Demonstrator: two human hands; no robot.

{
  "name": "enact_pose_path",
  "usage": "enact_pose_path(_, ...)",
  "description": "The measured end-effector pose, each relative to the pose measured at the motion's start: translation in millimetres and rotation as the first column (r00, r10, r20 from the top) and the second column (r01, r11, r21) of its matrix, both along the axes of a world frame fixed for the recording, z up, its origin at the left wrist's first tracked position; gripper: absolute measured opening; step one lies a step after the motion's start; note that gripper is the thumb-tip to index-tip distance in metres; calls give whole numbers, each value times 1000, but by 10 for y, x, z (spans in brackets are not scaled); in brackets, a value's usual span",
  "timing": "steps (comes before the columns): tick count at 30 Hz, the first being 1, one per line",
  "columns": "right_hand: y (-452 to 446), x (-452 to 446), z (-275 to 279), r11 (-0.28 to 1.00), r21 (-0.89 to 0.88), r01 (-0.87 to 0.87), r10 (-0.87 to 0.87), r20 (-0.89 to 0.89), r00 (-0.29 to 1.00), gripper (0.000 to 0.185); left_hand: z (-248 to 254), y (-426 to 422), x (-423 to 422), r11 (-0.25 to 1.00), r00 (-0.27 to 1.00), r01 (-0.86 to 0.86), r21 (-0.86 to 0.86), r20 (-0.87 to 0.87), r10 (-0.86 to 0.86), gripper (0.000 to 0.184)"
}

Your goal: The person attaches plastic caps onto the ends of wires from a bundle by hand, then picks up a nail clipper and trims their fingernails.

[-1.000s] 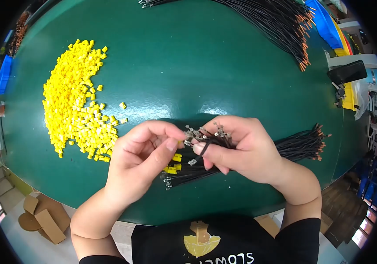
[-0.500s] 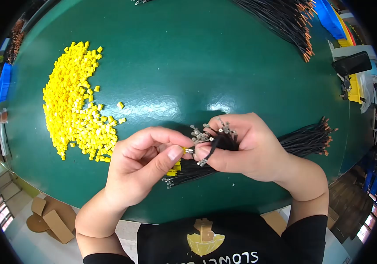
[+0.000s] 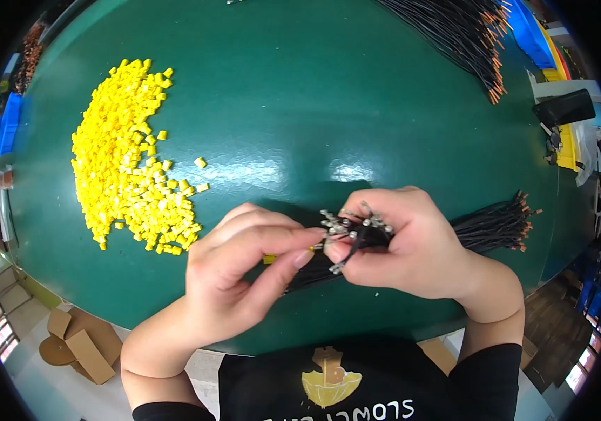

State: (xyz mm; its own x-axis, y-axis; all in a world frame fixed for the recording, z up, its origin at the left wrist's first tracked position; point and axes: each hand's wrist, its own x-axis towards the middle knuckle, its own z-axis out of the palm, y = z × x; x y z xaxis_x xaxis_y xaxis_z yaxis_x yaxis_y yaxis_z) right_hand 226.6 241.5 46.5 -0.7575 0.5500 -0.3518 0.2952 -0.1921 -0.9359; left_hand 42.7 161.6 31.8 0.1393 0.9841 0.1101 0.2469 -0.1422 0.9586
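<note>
My left hand (image 3: 244, 274) is closed in a pinch on a small yellow connector housing (image 3: 312, 248), mostly covered by the thumb and fingertips. A metal wire terminal meets the housing beside my right thumb; how deep it sits I cannot tell. My right hand (image 3: 416, 242) is wrapped round a bundle of black wires (image 3: 365, 240), whose silver crimp terminals (image 3: 339, 226) fan out toward the left. Under both hands, more black wires (image 3: 311, 278) lie on the table, with a yellow housing (image 3: 269, 259) partly showing behind the left fingers.
A large pile of yellow housings (image 3: 115, 161) spreads over the left of the green table (image 3: 265, 98), with a few loose ones at its right edge. Black wires with copper-coloured ends (image 3: 493, 223) lie at the right. Another wire bundle (image 3: 455, 38) is at the top right.
Both hands have shifted slightly right. My left fingers have come closer together over the yellow housing and now hide more of it. The view has shifted a little.
</note>
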Motion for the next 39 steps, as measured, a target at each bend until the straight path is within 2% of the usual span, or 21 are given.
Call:
enact_pose_path(3,-16,26,-18,988,151,-5,10,-28,1000,11,-6,-15,34,995,996,12,95,-85,-4,15)
enact_pose_path(7,-11,46,9,959,282,-31,34,-3,999,10,-35,-34,111,995,995,-94,21,37,93,19)
enact_pose_path(10,-3,58,7,951,304,-54,59,-8,998,10,-50,-32,113,993,997,-53,106,-51,58,18)
enact_pose_path(12,-16,53,-6,948,312,-64,71,-8,997,10,-54,-42,114,992,997,-58,114,-48,64,18)
enact_pose_path(15,-39,21,-44,996,74,39,-31,-105,994,8,-47,-32,117,987,997,-66,146,-41,72,18)
enact_pose_path(16,-26,32,-32,996,84,43,-34,-105,994,8,-41,-30,113,982,996,-70,175,-46,79,19)
enact_pose_path(19,-1,51,-17,989,-146,1,-27,-173,985,9,-31,-42,102,969,993,-85,232,-61,101,21)
enact_pose_path(22,23,60,-12,989,-139,-60,36,-169,985,9,-35,-45,108,949,991,-35,315,-109,73,24)
enact_pose_path(28,38,67,-32,981,-129,-148,126,-167,978,10,-18,-75,124,935,981,-41,352,-165,105,26)
enact_pose_path(32,15,71,-66,988,-22,-155,150,-152,977,9,-36,-76,114,920,964,26,391,-252,80,29)
enact_pose_path(35,13,54,3,976,-166,-140,130,-68,989,9,47,-97,50,918,944,91,385,-328,44,31)
enact_pose_path(36,10,50,15,976,-158,-147,137,-71,988,9,126,-143,23,913,912,139,384,-408,33,31)
enact_pose_path(38,-15,68,18,978,173,-113,144,-179,973,16,239,-210,-30,901,825,234,364,-565,14,32)
enact_pose_path(39,-19,79,12,942,328,-76,158,-234,959,19,245,-207,-52,902,820,231,365,-572,21,32)
